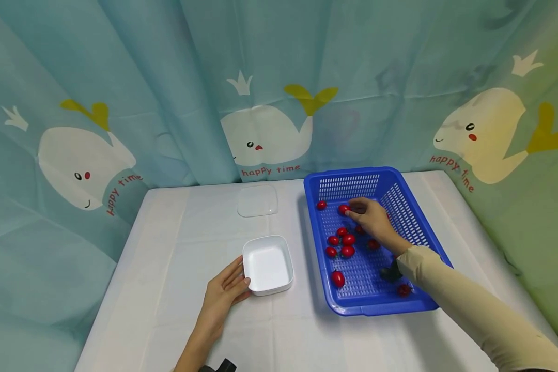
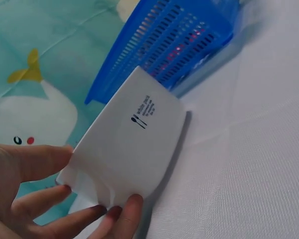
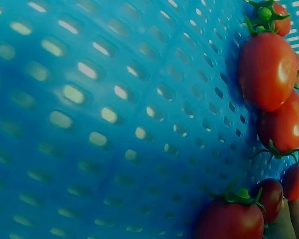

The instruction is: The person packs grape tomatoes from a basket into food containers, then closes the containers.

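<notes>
On the left, my left hand (image 1: 223,292) grips the near left corner of a white square box (image 1: 268,266), which holds nothing. In the left wrist view that box (image 2: 129,134) shows small dark print on one side, and fingers (image 2: 132,214) press at its edge. Inside the blue basket (image 1: 372,307), my right hand (image 1: 372,217) pinches a red cherry tomato (image 1: 344,209) between thumb and forefinger. Several more cherry tomatoes (image 1: 348,239) lie on the basket floor. Close up in the right wrist view are tomatoes (image 3: 269,69) with green stems, fingers partly hidden behind them.
A clear square lid (image 1: 257,200) lies flat beyond the white box. Something dark green (image 1: 390,272) sits in the basket under the right sleeve. A blue curtain (image 1: 176,103) with whale prints stands along the back of the white-covered table (image 1: 176,248).
</notes>
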`<state>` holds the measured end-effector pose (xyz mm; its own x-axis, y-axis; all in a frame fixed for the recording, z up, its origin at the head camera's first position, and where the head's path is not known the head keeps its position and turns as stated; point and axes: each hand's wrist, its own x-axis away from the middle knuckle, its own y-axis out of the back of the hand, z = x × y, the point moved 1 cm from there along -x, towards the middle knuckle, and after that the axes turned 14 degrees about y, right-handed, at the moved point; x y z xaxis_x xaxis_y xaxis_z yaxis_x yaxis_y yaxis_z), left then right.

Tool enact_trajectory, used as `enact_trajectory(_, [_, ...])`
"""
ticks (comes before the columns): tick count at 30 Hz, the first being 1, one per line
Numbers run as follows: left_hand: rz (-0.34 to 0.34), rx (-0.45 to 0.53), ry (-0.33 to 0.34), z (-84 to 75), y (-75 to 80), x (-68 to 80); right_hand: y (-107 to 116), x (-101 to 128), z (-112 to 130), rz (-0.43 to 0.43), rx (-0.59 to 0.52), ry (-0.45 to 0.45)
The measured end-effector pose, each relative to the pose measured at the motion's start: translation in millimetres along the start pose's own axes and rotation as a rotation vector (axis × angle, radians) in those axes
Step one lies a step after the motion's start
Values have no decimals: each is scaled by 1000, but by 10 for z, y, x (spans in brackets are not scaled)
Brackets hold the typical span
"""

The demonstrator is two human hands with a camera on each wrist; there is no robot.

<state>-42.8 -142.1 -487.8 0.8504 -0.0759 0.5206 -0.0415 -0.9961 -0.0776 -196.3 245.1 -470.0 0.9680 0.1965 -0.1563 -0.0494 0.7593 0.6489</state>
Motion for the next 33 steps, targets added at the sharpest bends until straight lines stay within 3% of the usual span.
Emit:
enact_trajectory(13, [1, 29, 3, 37, 17, -23, -78, -83, -22, 41, 13, -6])
enact_trajectory(23, [8, 36, 0, 40, 14, -31, -94, -89, -51, 9, -9, -10])
enact_trajectory(33, [12, 44, 3, 47, 18, -27, 27, -79, 193, -51, -158, -65])
